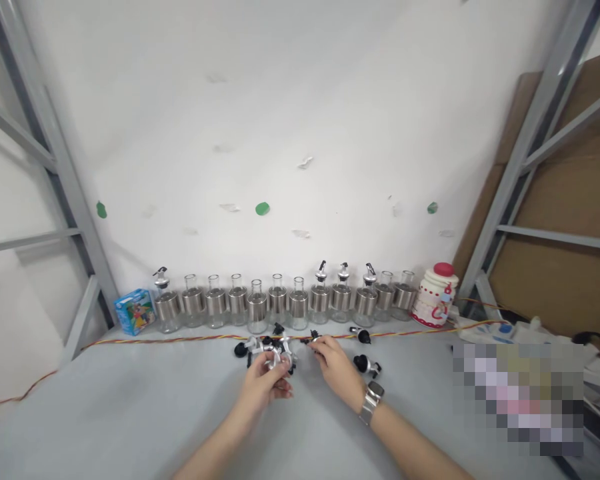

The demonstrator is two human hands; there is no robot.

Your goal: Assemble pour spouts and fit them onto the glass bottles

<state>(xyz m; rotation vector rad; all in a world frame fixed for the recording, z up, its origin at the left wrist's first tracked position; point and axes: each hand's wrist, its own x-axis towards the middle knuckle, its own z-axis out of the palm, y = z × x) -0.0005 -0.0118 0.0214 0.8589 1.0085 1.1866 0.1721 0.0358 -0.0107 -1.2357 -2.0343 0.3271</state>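
My left hand (265, 381) is closed around a silvery pourer piece (276, 359), partly covered by the fingers. Just behind it lies a pile of black and silver pourer parts (253, 345). With a watch on its wrist, my right hand (334, 367) pinches a small black part (315, 334) at the fingertips; its exact kind is too small to tell. To the right, two pourer spouts with black stoppers, the nearer spout (367, 365) and the farther spout (361, 335), rest on the grey table (145, 400).
Several glass bottles with steel sleeves (257, 307) line the wall, some topped with pourers. A blue box (135, 311) stands left, a white jar with a red lid (434, 295) right. A twisted red-yellow wire (180, 338) crosses before them. Metal posts (73, 180) flank the table.
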